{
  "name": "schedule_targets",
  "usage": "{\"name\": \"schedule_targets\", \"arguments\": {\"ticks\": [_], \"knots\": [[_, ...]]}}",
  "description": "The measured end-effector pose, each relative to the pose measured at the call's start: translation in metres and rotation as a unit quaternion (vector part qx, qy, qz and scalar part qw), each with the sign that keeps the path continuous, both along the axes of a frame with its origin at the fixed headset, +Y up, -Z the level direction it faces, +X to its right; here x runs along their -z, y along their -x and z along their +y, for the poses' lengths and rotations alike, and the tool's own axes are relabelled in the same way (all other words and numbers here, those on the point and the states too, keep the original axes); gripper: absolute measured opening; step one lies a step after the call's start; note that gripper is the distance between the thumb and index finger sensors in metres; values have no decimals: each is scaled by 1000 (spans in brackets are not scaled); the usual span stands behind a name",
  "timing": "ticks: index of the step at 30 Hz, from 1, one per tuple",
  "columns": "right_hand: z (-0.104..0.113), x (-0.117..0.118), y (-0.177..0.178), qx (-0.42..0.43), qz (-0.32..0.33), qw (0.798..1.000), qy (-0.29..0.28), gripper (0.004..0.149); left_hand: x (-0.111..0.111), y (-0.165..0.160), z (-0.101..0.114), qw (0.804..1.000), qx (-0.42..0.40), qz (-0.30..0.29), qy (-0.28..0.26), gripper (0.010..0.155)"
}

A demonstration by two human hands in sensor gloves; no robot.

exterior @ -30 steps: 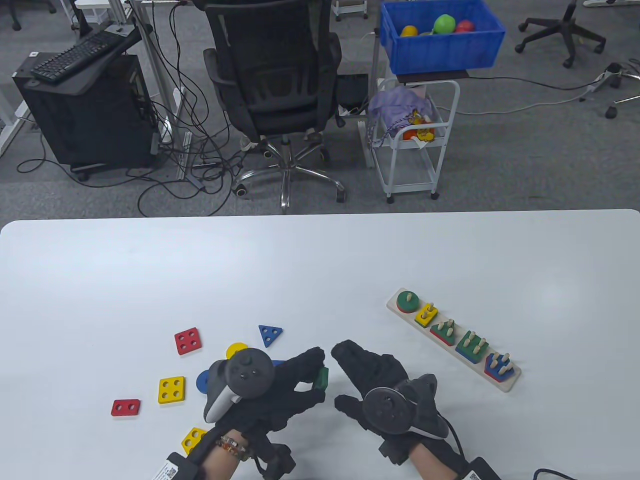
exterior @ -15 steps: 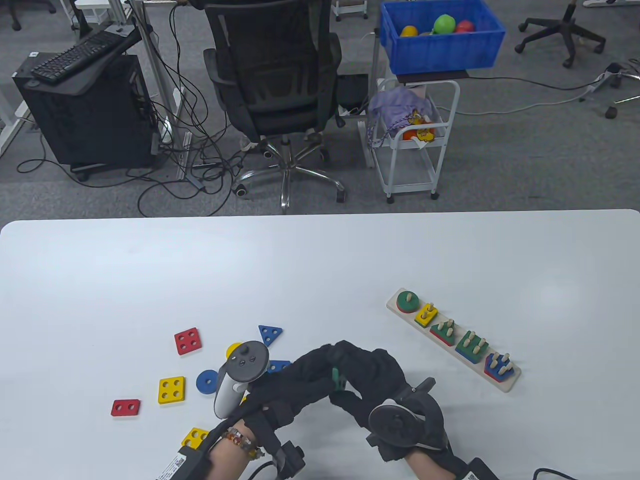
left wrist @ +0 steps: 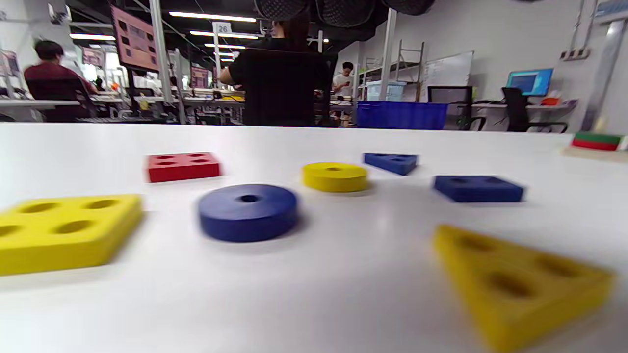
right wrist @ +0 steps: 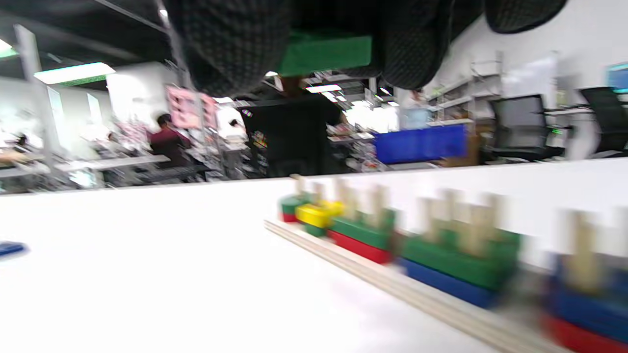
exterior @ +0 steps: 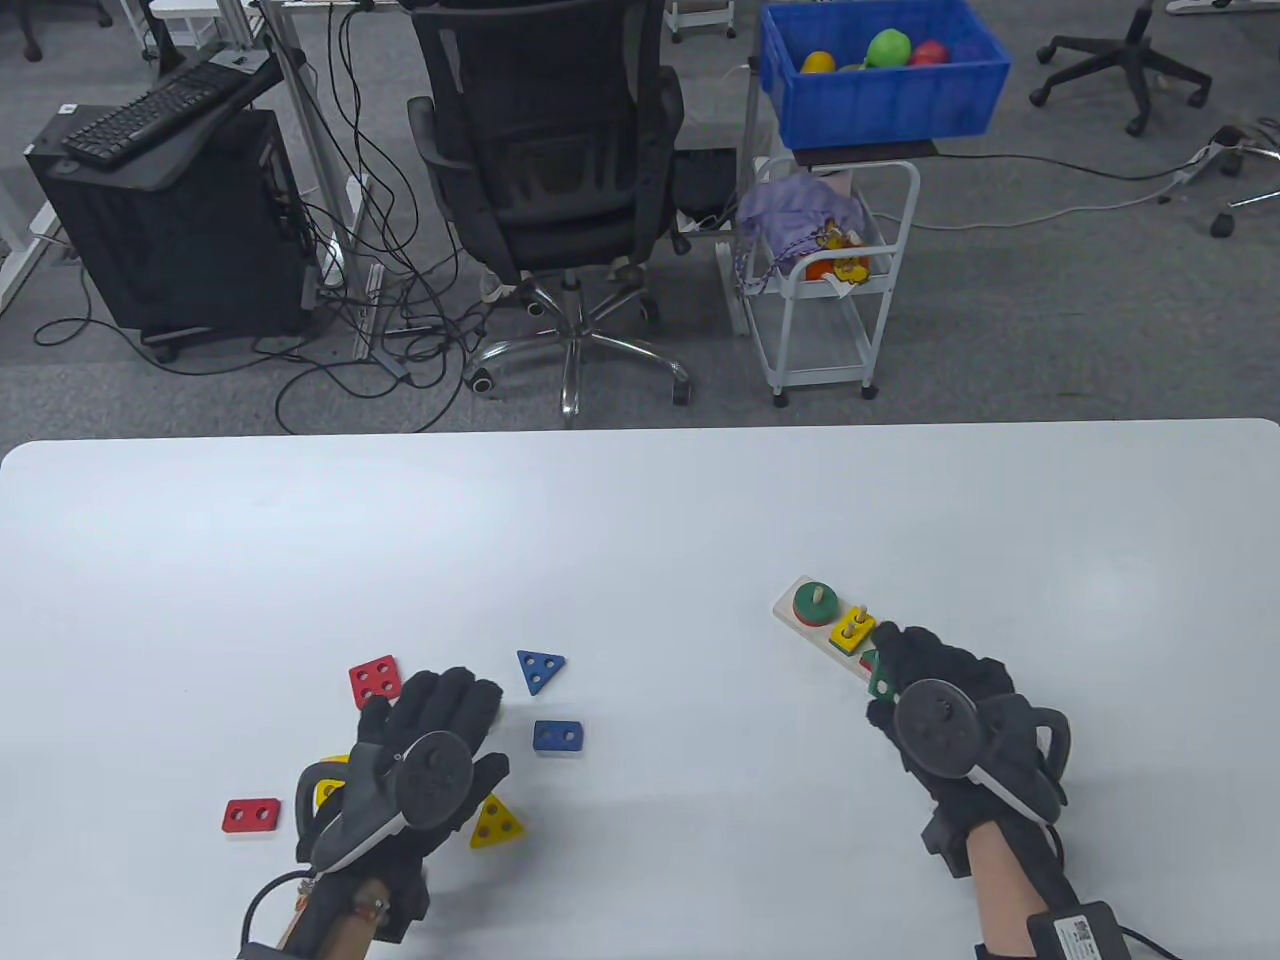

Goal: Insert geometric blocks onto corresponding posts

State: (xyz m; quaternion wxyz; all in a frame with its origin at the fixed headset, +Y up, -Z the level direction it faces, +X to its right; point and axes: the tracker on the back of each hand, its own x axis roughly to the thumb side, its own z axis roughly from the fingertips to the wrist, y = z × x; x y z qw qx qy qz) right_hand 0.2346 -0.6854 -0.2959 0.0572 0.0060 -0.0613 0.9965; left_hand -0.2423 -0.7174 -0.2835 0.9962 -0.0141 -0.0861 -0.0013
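My right hand [exterior: 885,668] pinches a green block [exterior: 882,686] and holds it just above the wooden post board [exterior: 790,607], near its third set of posts. In the right wrist view the green block [right wrist: 324,54] sits between my fingertips [right wrist: 235,49], above the board [right wrist: 343,260], which carries stacked blocks. My left hand [exterior: 430,700] is open and empty, fingers spread, over the loose blocks at the left. It hides the blue disc [left wrist: 248,211] and yellow disc [left wrist: 334,176] from the table view.
Loose on the table: red square [exterior: 376,682], blue triangle [exterior: 540,670], blue rectangle [exterior: 559,737], yellow triangle [exterior: 496,823], red rectangle [exterior: 251,815], and a yellow square [left wrist: 64,230] part hidden under my left hand. An office chair [exterior: 545,150] stands beyond the far edge.
The green block passed from my left hand to my right. My right hand carried it right to the post board. My left hand drew back left over the loose blocks.
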Motion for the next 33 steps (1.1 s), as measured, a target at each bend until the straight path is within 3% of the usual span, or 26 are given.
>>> {"name": "schedule_targets", "arguments": {"ticks": [4,10,28,33], "knots": [[-13,1,-31,-47,-91,994,27,64,2,14,-1,999,30,29,1,71],[-27,2,-51,-39,-136,988,67,64,2,20,-1,999,11,39,7,70],[-47,5,-63,-22,-161,981,107,69,1,18,-4,998,28,43,25,69],[-36,4,-50,-21,-141,987,71,68,1,17,-4,998,25,42,30,69]]}}
